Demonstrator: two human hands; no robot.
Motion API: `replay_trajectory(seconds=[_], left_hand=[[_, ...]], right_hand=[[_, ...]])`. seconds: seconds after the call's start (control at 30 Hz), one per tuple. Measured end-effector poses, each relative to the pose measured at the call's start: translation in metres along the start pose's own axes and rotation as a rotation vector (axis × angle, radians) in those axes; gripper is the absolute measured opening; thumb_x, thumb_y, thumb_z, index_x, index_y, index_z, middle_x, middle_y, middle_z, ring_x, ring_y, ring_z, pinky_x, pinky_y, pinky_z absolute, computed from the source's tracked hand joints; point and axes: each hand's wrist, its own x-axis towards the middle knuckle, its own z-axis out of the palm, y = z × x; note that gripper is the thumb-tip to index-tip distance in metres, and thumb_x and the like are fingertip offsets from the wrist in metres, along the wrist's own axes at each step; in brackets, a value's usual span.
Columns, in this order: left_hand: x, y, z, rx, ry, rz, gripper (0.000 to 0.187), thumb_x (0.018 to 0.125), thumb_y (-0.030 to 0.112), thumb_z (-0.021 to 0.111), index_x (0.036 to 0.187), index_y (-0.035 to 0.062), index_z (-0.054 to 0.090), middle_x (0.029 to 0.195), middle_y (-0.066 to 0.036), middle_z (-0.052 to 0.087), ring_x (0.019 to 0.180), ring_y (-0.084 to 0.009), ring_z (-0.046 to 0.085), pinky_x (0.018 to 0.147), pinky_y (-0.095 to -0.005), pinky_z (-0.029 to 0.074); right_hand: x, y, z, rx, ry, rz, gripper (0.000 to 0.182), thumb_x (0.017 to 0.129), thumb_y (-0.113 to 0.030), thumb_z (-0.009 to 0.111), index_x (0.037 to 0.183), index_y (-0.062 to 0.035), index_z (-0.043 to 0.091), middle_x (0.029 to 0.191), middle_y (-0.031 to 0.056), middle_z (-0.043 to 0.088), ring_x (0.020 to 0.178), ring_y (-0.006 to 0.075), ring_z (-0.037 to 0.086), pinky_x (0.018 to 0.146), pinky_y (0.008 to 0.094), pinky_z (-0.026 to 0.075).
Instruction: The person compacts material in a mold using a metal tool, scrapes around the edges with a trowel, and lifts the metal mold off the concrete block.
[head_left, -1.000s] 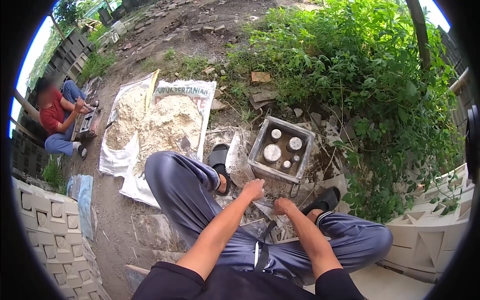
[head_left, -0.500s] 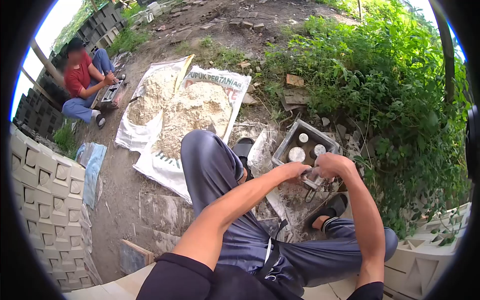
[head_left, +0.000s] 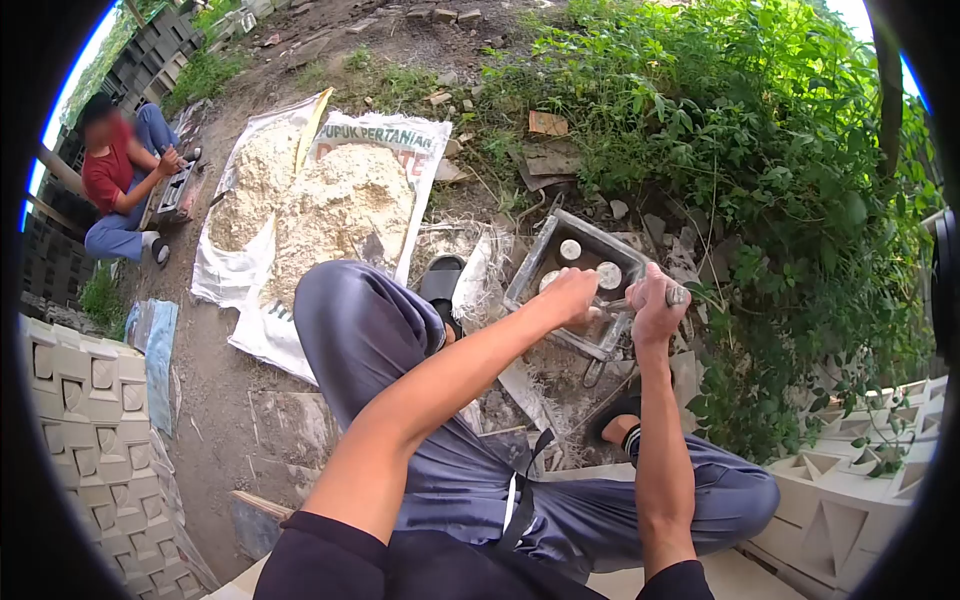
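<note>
A grey rectangular box (head_left: 534,256) sits on the ground between my feet, with round pale-topped pieces (head_left: 608,276) inside it. Above its near part is my left hand (head_left: 570,297), fingers curled; what they grip, if anything, is hidden. My right hand (head_left: 657,310) is wrapped round a tool handle (head_left: 678,296) at the box's right corner. The rest of that tool is mostly hidden by the hand. A metal loop (head_left: 594,374) sticks out at the box's near side.
Pale powder (head_left: 350,205) is heaped on white sacks (head_left: 428,150) at the left. Farther left sits a person (head_left: 108,178) with a similar mould. Patterned blocks (head_left: 90,430) stand at the lower left, more blocks (head_left: 850,520) at the lower right. Green plants (head_left: 760,180) crowd the right.
My hands, close together at the box's near edge before, are now apart. The left has moved over the inside of the box, and the tool handle now shows in my right hand. The view has shifted.
</note>
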Motion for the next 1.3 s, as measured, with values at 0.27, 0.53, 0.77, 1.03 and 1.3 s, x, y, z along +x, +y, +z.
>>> replay_trajectory(seconds=[0.27, 0.53, 0.77, 1.03, 1.3], left_hand=[[-0.009, -0.066, 0.074, 0.091, -0.051, -0.612, 0.147, 0.046, 0.061, 0.082, 0.142, -0.0067, -0.006, 0.149, -0.029, -0.001, 0.139, -0.0411, 0.006, 0.110, -0.0573, 0.010], [-0.016, -0.087, 0.081, -0.017, 0.125, -0.543, 0.153, 0.040, 0.055, 0.087, 0.143, -0.0006, -0.010, 0.153, -0.016, -0.007, 0.141, -0.0337, 0.001, 0.110, -0.0586, 0.011], [0.001, -0.085, 0.060, -0.239, -0.143, -0.717, 0.161, 0.038, 0.043, 0.092, 0.138, 0.0165, -0.032, 0.152, -0.011, -0.017, 0.140, -0.0385, 0.003, 0.106, -0.0630, 0.016], [-0.001, -0.084, 0.061, -0.223, -0.113, -0.721, 0.162, 0.038, 0.041, 0.092, 0.138, 0.0182, -0.033, 0.153, -0.011, -0.015, 0.140, -0.0387, 0.006, 0.106, -0.0618, 0.016], [-0.008, -0.083, 0.062, -0.218, 0.023, -0.662, 0.161, 0.034, 0.041, 0.092, 0.142, 0.0168, -0.025, 0.154, -0.010, -0.007, 0.138, -0.0390, 0.014, 0.105, -0.0610, 0.021]], right_hand=[[0.000, 0.003, -0.022, 0.122, -0.051, 0.043, 0.042, 0.088, -0.009, 0.048, 0.047, -0.0050, 0.038, 0.043, -0.0008, 0.033, 0.037, 0.0087, 0.029, 0.039, 0.0286, 0.035], [-0.004, 0.006, -0.013, 0.029, -0.156, 0.020, 0.044, 0.090, -0.009, 0.045, 0.048, -0.0031, 0.037, 0.043, -0.0012, 0.033, 0.038, 0.0080, 0.028, 0.037, 0.0275, 0.033], [-0.010, -0.005, -0.035, 0.030, -0.142, 0.004, 0.039, 0.089, -0.015, 0.043, 0.052, -0.0074, 0.032, 0.044, -0.0005, 0.029, 0.037, 0.0103, 0.027, 0.037, 0.0283, 0.032], [-0.040, 0.065, -0.046, -0.131, -0.108, 0.029, 0.036, 0.085, -0.007, 0.043, 0.050, 0.0005, 0.037, 0.046, 0.0035, 0.039, 0.042, 0.0123, 0.037, 0.046, 0.0289, 0.037], [-0.052, 0.070, -0.030, -0.256, -0.180, -0.022, 0.029, 0.084, -0.008, 0.049, 0.058, 0.0039, 0.050, 0.049, 0.0069, 0.048, 0.042, 0.0144, 0.047, 0.045, 0.0293, 0.037]])
